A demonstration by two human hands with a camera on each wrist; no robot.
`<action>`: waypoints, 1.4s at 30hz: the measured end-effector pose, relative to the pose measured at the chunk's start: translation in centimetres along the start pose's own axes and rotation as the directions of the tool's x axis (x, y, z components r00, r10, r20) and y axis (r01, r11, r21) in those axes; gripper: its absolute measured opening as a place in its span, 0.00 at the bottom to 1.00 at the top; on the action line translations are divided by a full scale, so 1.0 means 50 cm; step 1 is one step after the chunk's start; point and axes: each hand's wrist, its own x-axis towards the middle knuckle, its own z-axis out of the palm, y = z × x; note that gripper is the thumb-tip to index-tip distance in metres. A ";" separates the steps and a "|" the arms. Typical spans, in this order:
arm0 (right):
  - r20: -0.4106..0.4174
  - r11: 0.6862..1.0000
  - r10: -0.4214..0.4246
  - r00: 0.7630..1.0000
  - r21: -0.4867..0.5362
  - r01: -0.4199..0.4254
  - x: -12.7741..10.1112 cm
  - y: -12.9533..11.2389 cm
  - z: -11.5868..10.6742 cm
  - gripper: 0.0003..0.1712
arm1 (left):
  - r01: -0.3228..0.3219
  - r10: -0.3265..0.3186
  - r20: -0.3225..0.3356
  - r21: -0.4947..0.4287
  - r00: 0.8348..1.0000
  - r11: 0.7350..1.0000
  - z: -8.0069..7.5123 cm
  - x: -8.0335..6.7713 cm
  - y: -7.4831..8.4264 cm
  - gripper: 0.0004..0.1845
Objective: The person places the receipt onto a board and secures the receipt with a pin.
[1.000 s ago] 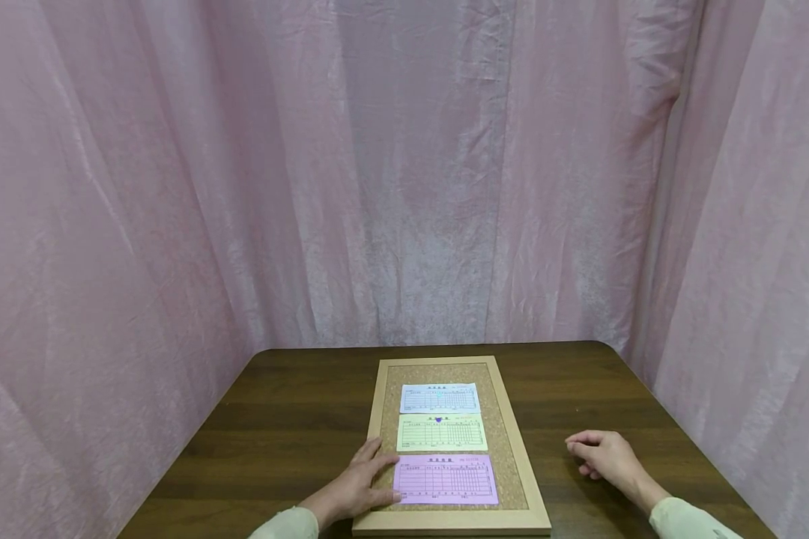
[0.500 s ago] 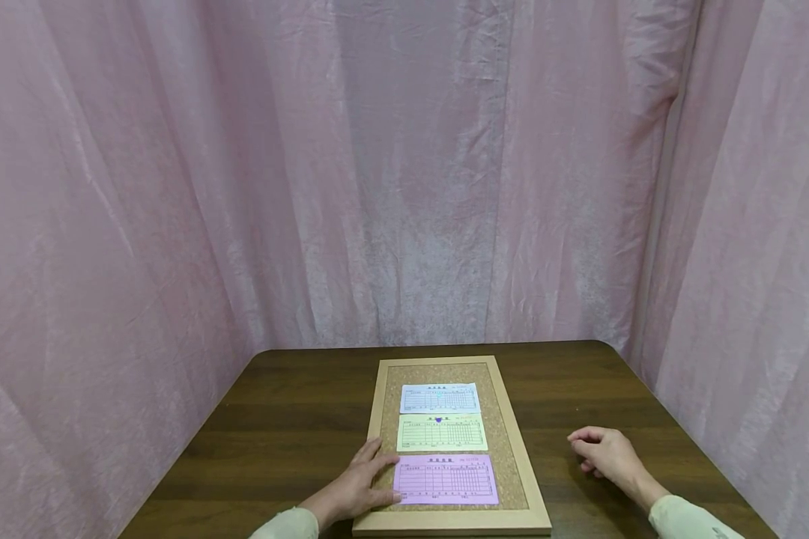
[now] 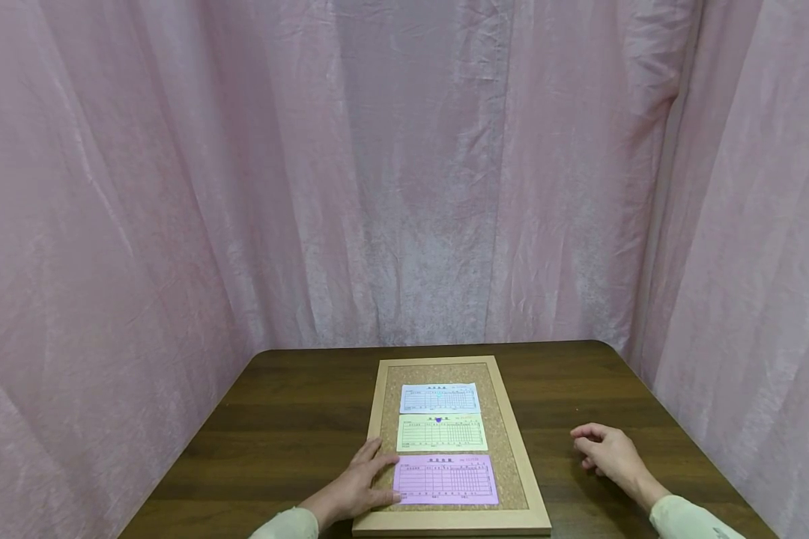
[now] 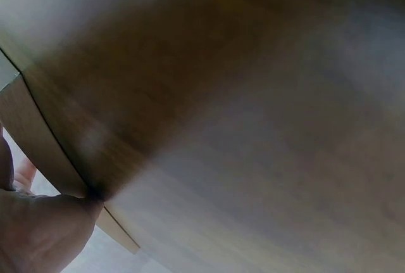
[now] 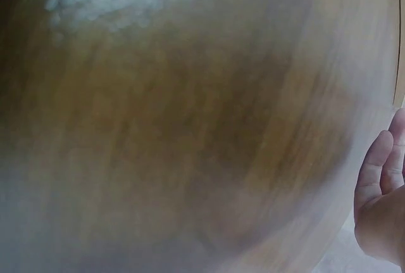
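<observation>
Three paper slips on a cork board (image 3: 505, 449) lying on the table (image 3: 290, 427), left hand (image 3: 353, 486) flat with straight fingers (image 3: 376, 466) touching the pink slip (image 3: 445, 479), right hand (image 3: 607, 453) well apart, loosely curled, holding nothing

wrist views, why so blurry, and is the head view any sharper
Left wrist view: too close to the table, so wood grain smears out of focus; only the frame edge and left hand read. Right wrist view: same soft blur, right hand at the edge. Head view: sharp, evenly lit, no glare.
</observation>
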 end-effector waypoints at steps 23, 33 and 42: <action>0.007 1.000 -0.027 1.000 0.008 0.027 -0.001 -0.001 -0.001 0.13 | 0.010 -0.010 0.006 -0.007 1.000 1.000 0.000 -0.001 -0.001 0.34; 0.035 0.999 -0.027 0.999 -0.028 0.028 0.001 -0.001 -0.003 0.14 | 0.023 -0.022 0.015 -0.016 1.000 1.000 0.000 0.001 -0.002 0.35; 0.008 0.999 -0.039 0.999 0.014 0.039 -0.001 -0.003 -0.002 0.16 | 0.013 -0.013 0.008 -0.009 1.000 1.000 0.000 0.001 -0.001 0.35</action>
